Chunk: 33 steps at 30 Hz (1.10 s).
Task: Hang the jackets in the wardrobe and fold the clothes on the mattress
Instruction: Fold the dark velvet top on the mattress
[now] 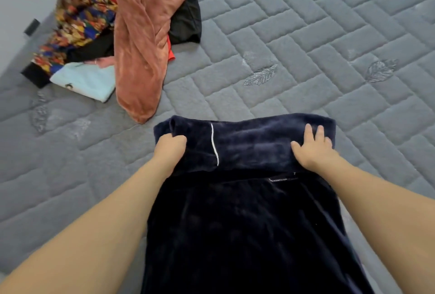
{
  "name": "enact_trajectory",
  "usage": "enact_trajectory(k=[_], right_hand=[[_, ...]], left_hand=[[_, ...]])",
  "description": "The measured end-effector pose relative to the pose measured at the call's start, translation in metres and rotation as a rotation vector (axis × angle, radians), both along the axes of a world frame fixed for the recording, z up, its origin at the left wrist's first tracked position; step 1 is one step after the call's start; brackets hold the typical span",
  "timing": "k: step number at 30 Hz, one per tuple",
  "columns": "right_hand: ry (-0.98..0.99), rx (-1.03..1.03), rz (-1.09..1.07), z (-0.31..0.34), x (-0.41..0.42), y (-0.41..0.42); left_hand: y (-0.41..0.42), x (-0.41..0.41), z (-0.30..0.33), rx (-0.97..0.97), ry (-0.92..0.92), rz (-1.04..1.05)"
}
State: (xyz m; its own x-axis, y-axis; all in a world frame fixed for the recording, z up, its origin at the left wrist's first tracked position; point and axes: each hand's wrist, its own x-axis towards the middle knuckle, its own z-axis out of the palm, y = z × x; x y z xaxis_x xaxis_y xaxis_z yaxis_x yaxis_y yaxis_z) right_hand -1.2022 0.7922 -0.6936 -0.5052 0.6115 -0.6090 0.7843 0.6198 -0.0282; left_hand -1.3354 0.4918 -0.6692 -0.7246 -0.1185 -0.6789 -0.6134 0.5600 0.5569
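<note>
Near garment: a dark navy velvet garment with thin white piping (247, 211) lies lengthwise on the grey quilted mattress (306, 35), running from the bottom of the view away from the person; its far end is turned back over itself into a thick band.
Left hand: the left hand (170, 146) has its fingers curled round the left end of that turned band, gripping the velvet, likely to keep the fold's edge square.
Right hand: the right hand (313, 148) lies flat with fingers spread, pressing the band's right part down; it grips nothing, and seems to be there to hold the layer flat.
Step, as I judge it: folding this piece from its far end, with more turns left to make.
Edges: the band's far edge runs straight across, and bare mattress shows on both sides of the garment.
Open room: wide bare quilting lies to the right and beyond, enough to set a folded piece down.
Far pile: a rust-pink plush garment (146, 42) trails toward the band's left corner, near but apart; behind it lie a multicoloured patterned cloth (77, 23), black fabric (186, 23) and a pale blue folded piece (87, 79), unfolded work still waiting.
</note>
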Motion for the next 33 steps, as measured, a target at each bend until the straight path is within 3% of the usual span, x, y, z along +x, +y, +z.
enact_trajectory(k=[4,7,10,13,15,17,19,26,30,33], right_hand=[[-0.202,0.170,0.155,0.003,-0.001,-0.037],[0.021,0.277,0.276,0.014,-0.016,-0.041],[0.214,0.375,0.368,0.008,-0.029,-0.028],[0.126,0.235,0.401,-0.018,-0.031,-0.026],[0.109,0.195,0.455,-0.040,-0.016,-0.036],[0.177,0.224,0.459,-0.058,0.001,-0.048],[0.246,0.288,0.452,-0.069,0.008,-0.052],[0.396,0.278,0.463,-0.082,0.022,-0.044],[0.379,0.225,0.486,-0.076,0.054,-0.047],[0.357,0.168,0.522,-0.072,0.090,-0.051]], left_hand=[[-0.021,-0.015,-0.012,-0.173,0.009,-0.095],[-0.014,-0.006,-0.016,-0.465,0.014,-0.205],[-0.013,0.008,-0.020,-0.763,0.303,-0.328],[0.004,0.017,-0.036,-0.668,0.716,-0.601],[0.016,0.026,-0.049,-0.607,0.679,-0.910],[0.014,0.029,-0.071,-0.621,0.445,-1.050],[0.008,0.023,-0.090,-0.622,0.273,-1.025],[0.011,0.018,-0.099,-0.648,0.300,-1.040],[0.018,0.033,-0.083,-0.758,0.422,-1.026],[0.019,0.061,-0.075,-0.789,0.643,-1.082]])
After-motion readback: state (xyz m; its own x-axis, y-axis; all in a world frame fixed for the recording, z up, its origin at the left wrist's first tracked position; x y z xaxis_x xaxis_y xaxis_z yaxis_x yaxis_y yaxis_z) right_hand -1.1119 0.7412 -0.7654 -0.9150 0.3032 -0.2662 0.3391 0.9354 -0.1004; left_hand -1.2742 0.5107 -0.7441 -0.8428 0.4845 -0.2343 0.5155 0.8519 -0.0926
